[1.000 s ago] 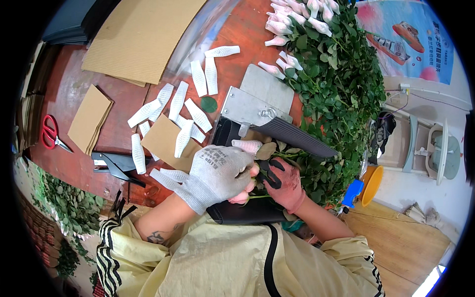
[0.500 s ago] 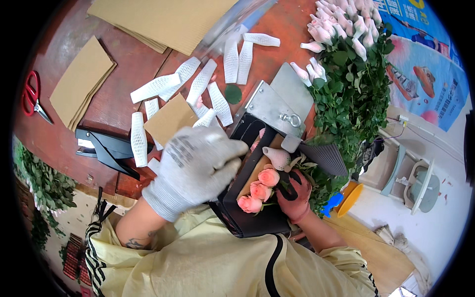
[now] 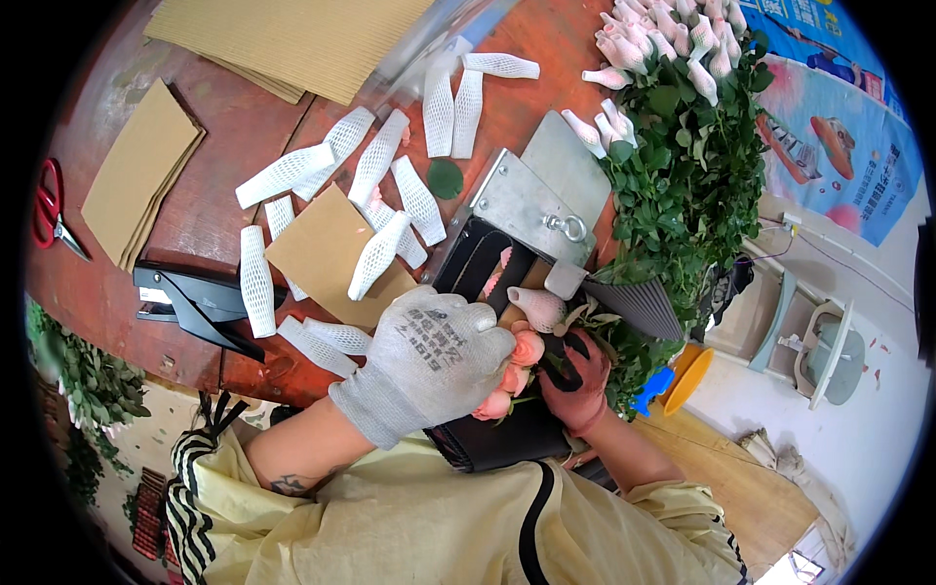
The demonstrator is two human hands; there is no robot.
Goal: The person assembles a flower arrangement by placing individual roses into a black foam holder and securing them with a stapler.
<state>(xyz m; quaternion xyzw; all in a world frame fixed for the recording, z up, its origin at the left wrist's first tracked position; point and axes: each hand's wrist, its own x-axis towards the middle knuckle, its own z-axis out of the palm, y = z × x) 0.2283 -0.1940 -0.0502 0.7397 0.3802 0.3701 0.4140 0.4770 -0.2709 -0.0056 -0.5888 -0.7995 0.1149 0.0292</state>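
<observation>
Pink roses (image 3: 527, 347) lie in a row on a dark padded trough (image 3: 497, 444) in front of me. A rosebud in a pale foam net sleeve (image 3: 537, 309) sits at their far end. My left hand (image 3: 429, 356), in a grey-white glove, is closed over the roses' left side; its fingertips are hidden, so what they grip does not show. My right hand (image 3: 577, 383), in a red and black glove, is closed at the right of the blooms around their stems, which are mostly hidden. A hinged metal plate (image 3: 531, 210) with a ring stands beyond the trough.
White foam net sleeves (image 3: 419, 200) lie scattered around a cardboard square (image 3: 322, 244) on the red table. A black stapler (image 3: 205, 302), cardboard sheets (image 3: 141, 171) and red-handled scissors (image 3: 51, 210) are at the left. Netted roses with leafy stems (image 3: 682, 185) are piled at the right.
My left hand has moved right and down from the trough's left edge onto the roses, covering part of them. My right hand stays nearly in place. The whole view has shifted slightly.
</observation>
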